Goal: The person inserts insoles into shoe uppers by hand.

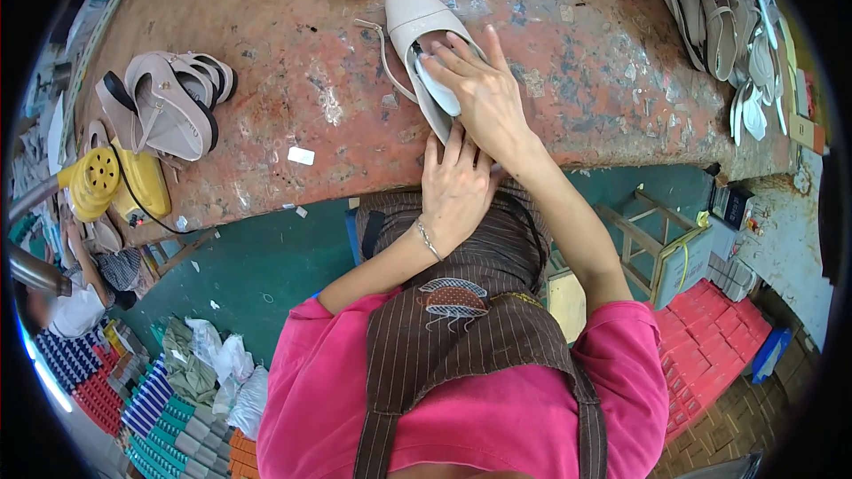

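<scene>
The desk (293, 62) was a worn, reddish-brown slab with a scuffed, patchy surface. On it lay a pale beige shoe (413, 18) near the middle, a stack of beige sandals (169, 102) at the left, more sandals (710, 9) piled at the right, and a small white tag (301, 156).
</scene>
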